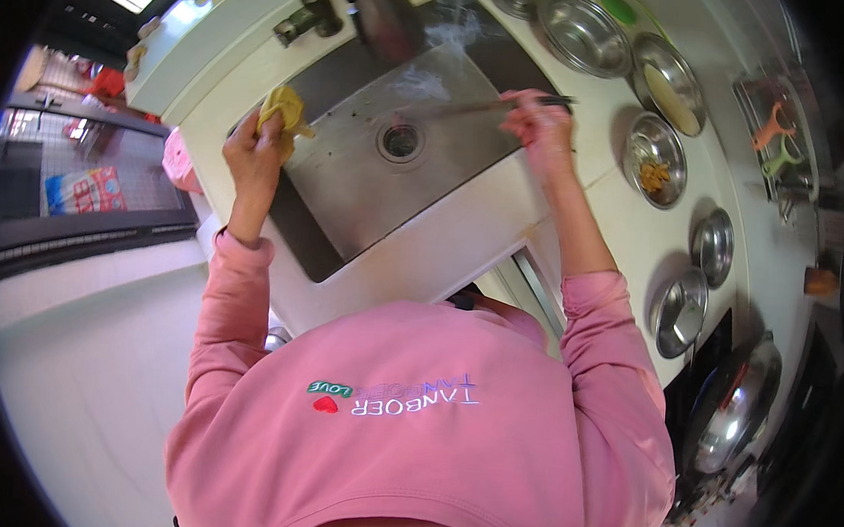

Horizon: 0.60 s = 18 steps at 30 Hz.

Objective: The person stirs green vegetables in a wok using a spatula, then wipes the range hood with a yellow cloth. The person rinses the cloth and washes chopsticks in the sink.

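Observation:
Over the left side of the stainless steel sink [368,204], my left hand [261,143] grips a folded yellow cloth [284,109]. My right hand [541,131] is closed around the dark end of a long thin utensil [471,109], blurred, which reaches left over the basin; whether it is chopsticks or something else I cannot tell. Below its far end lies the round sink drain [401,142], with small dark bits on the steel nearby. Whitish steam or smoke [423,83] hangs above the basin. A dark faucet [312,18] stands behind the sink, beside a dark, blurred object [387,18].
Several metal bowls line the right counter, one with brown food pieces [654,176], another with a pale long item [671,98]. A lidded wok [737,411] sits at the lower right. Orange [774,127] and green [782,160] peelers rest in a wall rack. A pink roll [179,161] is at left.

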Each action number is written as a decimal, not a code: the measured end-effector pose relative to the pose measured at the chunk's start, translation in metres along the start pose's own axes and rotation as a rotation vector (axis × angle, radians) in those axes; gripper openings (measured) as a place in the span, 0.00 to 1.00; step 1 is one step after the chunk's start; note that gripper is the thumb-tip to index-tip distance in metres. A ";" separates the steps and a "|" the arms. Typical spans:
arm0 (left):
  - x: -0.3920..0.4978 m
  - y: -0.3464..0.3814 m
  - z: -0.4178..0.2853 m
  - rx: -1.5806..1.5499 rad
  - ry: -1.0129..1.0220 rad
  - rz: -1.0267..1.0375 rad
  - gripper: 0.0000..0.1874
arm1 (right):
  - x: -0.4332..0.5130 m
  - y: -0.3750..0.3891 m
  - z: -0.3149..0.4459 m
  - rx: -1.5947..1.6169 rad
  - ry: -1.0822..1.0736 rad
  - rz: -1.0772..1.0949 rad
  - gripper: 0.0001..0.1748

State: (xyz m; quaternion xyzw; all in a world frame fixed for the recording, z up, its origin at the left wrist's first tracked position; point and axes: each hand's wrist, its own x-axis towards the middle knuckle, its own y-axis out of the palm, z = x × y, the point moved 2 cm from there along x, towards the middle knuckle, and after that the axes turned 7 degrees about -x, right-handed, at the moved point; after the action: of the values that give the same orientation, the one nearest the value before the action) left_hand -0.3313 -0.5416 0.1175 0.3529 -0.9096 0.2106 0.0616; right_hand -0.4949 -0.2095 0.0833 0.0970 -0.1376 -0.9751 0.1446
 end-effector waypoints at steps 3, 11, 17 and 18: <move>-0.015 0.001 -0.010 0.068 -0.068 0.064 0.13 | -0.027 0.014 -0.018 -1.231 -0.691 -0.012 0.08; -0.067 0.001 0.029 -0.097 -0.238 0.116 0.11 | -0.108 -0.035 0.032 -1.071 -0.931 -0.150 0.08; -0.079 0.012 0.022 -0.180 -0.254 0.148 0.11 | -0.115 -0.076 0.026 0.107 -0.227 -0.499 0.09; -0.077 0.019 0.011 -0.224 -0.265 0.164 0.11 | -0.112 -0.074 0.023 0.143 -0.202 -0.481 0.09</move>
State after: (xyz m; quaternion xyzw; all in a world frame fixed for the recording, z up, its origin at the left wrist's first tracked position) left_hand -0.2862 -0.4863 0.0807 0.2930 -0.9533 0.0637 -0.0373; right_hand -0.4140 -0.1017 0.1003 0.0391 -0.1927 -0.9740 -0.1128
